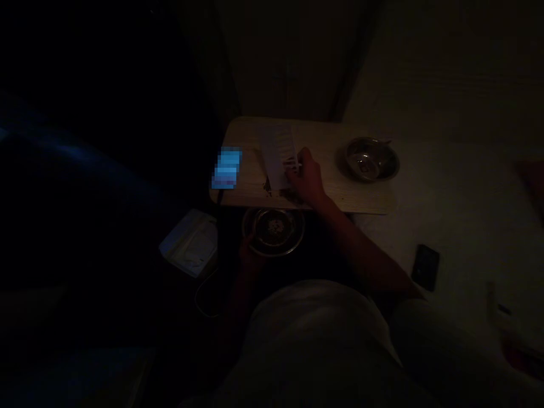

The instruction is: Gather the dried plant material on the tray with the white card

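Your right grip [302,177] is narrow, pinching the edge of a white paper sheet [276,156] over the light wood tabletop [340,195], with dark crumbs [272,190] lying just left of the grip. Your left grip [251,255] curls on the rim of a round metal dish [274,249], below the tabletop's near edge and holding dark matter. A steel bowl [369,160] sits right of your right grip.

The glowing screen [227,168] is blurred out — and the paper sheet [276,156] is too dim to read.
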Motion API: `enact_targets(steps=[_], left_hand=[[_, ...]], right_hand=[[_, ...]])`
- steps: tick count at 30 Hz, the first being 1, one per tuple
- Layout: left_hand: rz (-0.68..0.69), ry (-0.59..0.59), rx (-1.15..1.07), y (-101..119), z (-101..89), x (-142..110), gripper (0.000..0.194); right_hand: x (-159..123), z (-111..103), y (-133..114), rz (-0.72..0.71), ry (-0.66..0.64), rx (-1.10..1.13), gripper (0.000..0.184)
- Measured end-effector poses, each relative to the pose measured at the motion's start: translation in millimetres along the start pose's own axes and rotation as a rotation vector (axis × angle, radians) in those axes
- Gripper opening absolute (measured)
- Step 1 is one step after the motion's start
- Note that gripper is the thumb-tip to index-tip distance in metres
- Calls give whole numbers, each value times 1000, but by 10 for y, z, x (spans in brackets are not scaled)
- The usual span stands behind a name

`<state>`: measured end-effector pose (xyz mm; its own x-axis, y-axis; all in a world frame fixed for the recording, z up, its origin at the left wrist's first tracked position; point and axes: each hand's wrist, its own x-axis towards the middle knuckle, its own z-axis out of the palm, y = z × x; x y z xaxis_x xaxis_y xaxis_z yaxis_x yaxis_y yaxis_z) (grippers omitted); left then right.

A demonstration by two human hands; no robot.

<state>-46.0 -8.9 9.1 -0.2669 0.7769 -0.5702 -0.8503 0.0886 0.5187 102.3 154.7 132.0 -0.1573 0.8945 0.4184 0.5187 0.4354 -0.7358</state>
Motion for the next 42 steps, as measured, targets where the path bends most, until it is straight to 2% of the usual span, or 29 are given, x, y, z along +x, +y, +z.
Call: enact_targets(steps=[9, 15, 22, 28, 32, 39, 42], left_hand=[[3, 71, 2, 12, 53, -25, 18], [-11, 3, 5, -1, -30, 12, 20], [-6, 5, -10, -11, -26, 28, 21], [13, 25, -6, -26, -36, 45, 19], [22, 2, 25, -24, -67, 51, 23], [59, -12, 23, -18, -51, 37, 23], [19, 23, 23, -19, -36, 51, 20]], right_hand=[[13, -33, 88, 36, 19, -2, 19], [6, -50, 114, -9, 52, -6, 18], [-4, 0, 39, 14, 49, -9, 18], [8, -45, 111, 38, 93, 10, 20], [-1, -54, 104, 64, 63, 29, 19], [-18, 9, 28, 18, 42, -10, 19], [-21, 32, 29, -6, 50, 2, 20]])
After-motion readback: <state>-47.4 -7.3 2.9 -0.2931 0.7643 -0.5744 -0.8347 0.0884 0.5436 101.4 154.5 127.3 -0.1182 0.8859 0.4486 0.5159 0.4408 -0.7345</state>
